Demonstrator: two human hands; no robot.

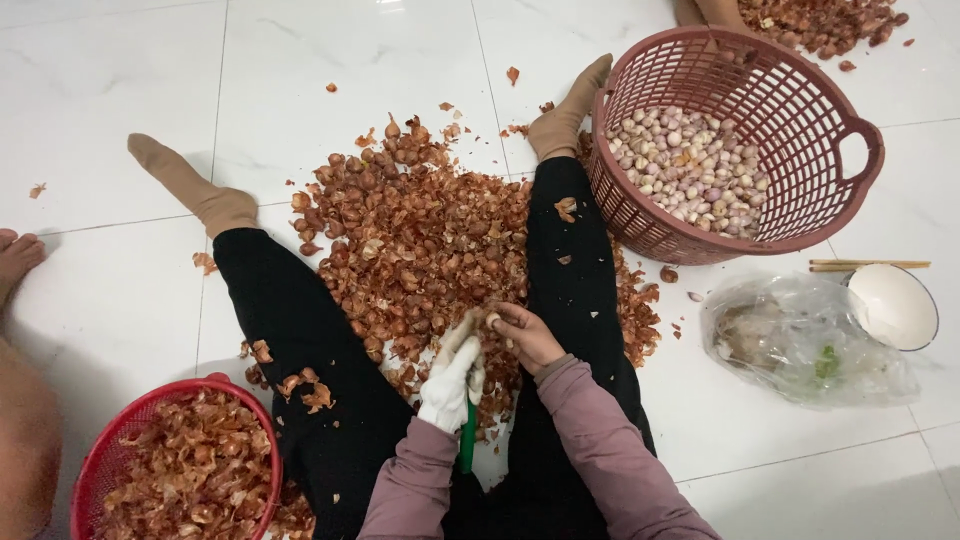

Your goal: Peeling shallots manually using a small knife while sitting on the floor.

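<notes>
Above the heap of brown skins (420,240), the bare right hand (528,336) pinches a small bulb (492,320); the gloved left hand (452,375) grips what seems a green-handled knife (467,447).

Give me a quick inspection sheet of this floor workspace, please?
Surface: white tiled floor, littered with skins.
Job's things: small shallot between both hands; pile of brown skins and unpeeled shallots between the legs; maroon basket of peeled shallots.
Clutter: red basket of skins; plastic bag; white bowl; chopsticks.
Fingers: left hand, white glove, grips a green-handled tool; right hand bare, on the shallot.
Cables: nothing seen.
Surroundings: another person's foot at left edge.
</notes>
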